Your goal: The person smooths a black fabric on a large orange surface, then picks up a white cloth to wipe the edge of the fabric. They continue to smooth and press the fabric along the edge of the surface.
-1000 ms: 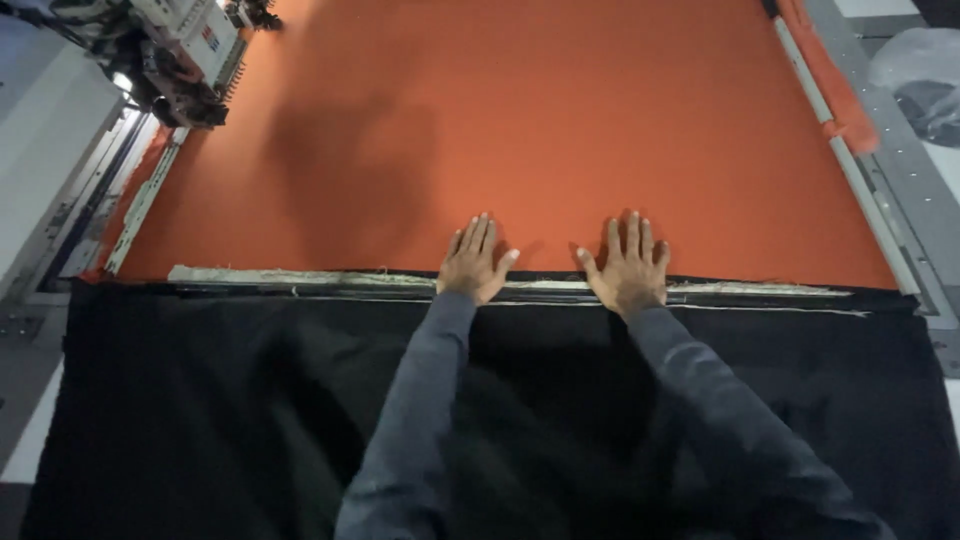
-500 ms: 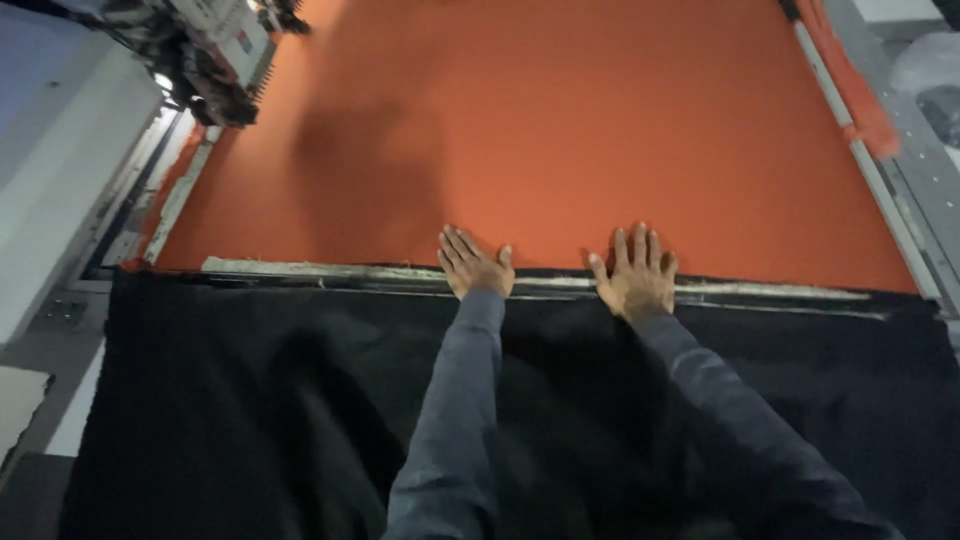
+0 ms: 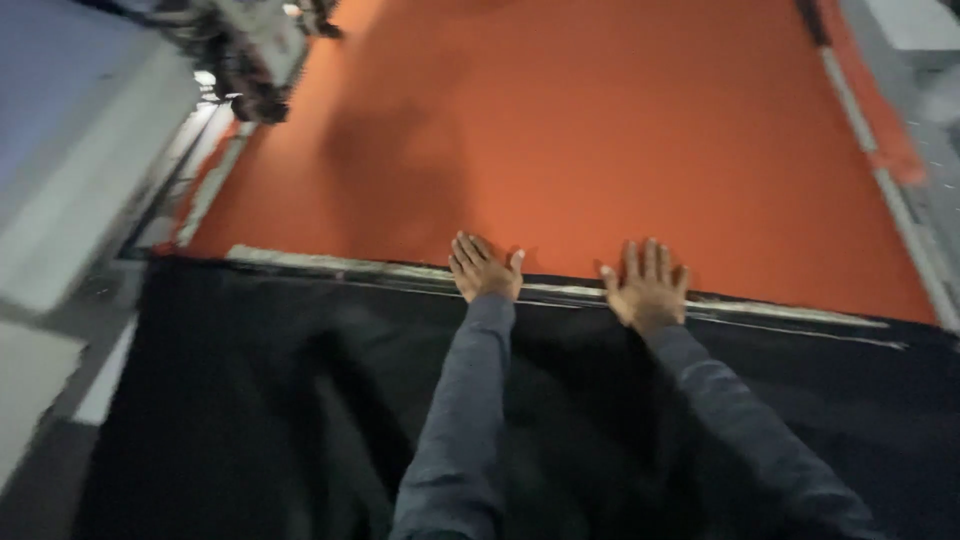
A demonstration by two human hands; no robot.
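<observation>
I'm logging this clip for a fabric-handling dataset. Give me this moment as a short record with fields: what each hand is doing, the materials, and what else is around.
left hand: left hand flat, fingers spread, pressing along the pale seam strip
right hand: right hand flat, fingers spread, on the same strip, apart from the left
materials: orange fabric lying flat beyond the strip; black fabric in front, with loose folds
held: neither hand grips anything
machine: sewing machine head at the upper left, blurred
surroundings: grey table edge at left
</observation>
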